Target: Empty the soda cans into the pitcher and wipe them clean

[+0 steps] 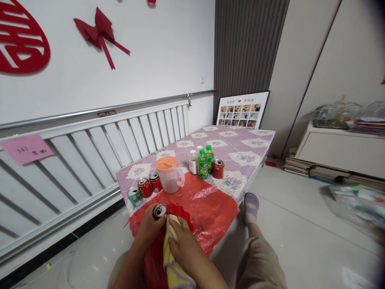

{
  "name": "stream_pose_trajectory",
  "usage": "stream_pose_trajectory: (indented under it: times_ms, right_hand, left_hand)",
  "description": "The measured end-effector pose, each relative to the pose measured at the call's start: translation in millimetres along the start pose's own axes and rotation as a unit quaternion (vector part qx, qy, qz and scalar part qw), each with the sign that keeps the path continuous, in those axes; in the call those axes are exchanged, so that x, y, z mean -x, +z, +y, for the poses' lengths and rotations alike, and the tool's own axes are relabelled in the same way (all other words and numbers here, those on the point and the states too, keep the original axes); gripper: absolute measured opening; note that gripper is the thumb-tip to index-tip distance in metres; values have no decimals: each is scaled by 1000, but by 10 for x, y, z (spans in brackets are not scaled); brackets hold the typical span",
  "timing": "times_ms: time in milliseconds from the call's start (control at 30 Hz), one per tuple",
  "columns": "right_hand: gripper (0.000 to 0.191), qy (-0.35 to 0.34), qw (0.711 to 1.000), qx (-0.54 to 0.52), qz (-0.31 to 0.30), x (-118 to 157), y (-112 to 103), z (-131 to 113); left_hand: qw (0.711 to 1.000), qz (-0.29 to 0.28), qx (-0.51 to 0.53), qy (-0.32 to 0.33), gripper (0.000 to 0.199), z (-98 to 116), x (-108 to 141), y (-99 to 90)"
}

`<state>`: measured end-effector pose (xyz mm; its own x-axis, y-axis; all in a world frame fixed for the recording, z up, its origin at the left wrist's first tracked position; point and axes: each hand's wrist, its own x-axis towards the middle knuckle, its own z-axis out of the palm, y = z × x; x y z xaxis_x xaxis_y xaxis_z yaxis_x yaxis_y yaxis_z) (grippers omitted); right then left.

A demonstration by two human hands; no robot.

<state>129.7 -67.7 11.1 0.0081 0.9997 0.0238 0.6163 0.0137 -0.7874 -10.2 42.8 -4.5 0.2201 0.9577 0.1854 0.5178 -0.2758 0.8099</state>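
My left hand (149, 224) is wrapped round a drink can (160, 209) whose opened top faces up. In my right hand (183, 243) is a yellow cloth (168, 257) with a purple edge, bunched close against the can. Under both hands lies a red scalloped dish (183, 214), partly hidden by them, on a red plastic sheet (207, 200). Beyond the left hand, a green can (135, 197) and two red cans, one (144, 187) beside the other (155, 182), form a row. A clear pitcher (170, 178) with an orange lid stands just past the dish.
Green-capped bottles (202, 165), clear white-capped bottles (193, 162) and another red can (218, 169) stand mid-table. A patterned cloth covers the table (246, 156). The radiator (120, 140) runs along the left; a photo board (242, 110) leans behind. My foot (251, 206) is beside the table.
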Motion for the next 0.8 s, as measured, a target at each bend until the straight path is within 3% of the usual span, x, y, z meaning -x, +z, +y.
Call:
stream_pose_trajectory:
  times_ms: [300,567,700,800]
  right_hand:
    - [56,1,999,-4,40,-346,-51,190]
    - [54,-12,999,-2,33,-523,-11,302]
    - [55,-10,999,2,42,-459,24,339]
    - [54,-8,999,5,45,-422,40,349]
  left_hand:
    - [998,-46,28,24,51,-72,79,-55]
    - [984,-151,72,60,62,-117,9,-197]
    - [989,-127,39,62,66,-125,17,-142]
    - [997,-42,-1,60,70,-121,81,-27]
